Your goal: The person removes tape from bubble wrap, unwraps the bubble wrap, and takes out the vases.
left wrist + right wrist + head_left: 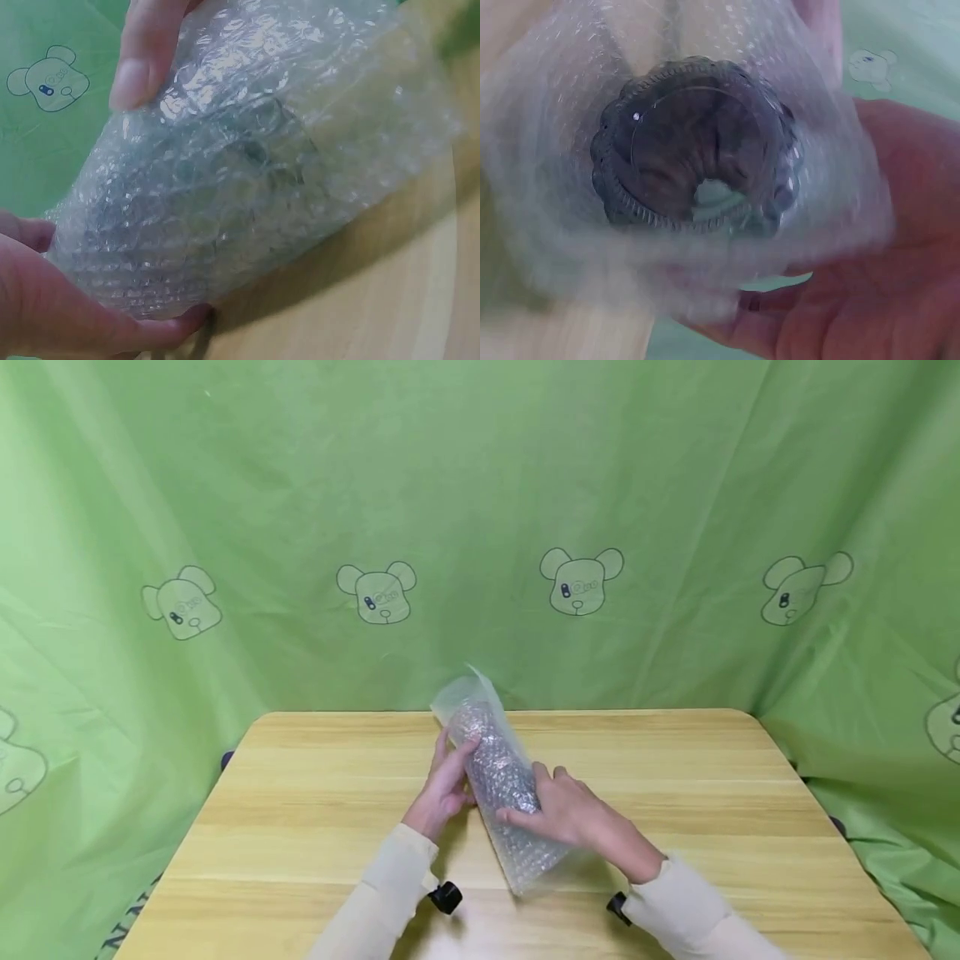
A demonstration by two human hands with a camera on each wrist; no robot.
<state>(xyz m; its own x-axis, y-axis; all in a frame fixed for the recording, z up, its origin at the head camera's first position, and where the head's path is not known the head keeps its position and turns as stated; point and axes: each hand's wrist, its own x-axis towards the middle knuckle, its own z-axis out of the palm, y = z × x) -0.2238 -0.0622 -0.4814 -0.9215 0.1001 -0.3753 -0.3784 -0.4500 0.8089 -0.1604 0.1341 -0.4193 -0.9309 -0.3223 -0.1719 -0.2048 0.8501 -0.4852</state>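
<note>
Holds one bundle of bubble wrap (495,760), tipped on a slant over one wooden table (300,827). Curls one left hand (448,779) round the left side, and grips across the near part with one right hand (566,808). Shows one round glass thing (697,146) (bumpy all round, like a flower) inside the wrap. Has one green cloth (480,468) behind, with six bear faces (384,597), four whole and two cut off.

Curtained booth, bear-print cloth (480,485) on 3 sides, table (315,793)
</note>
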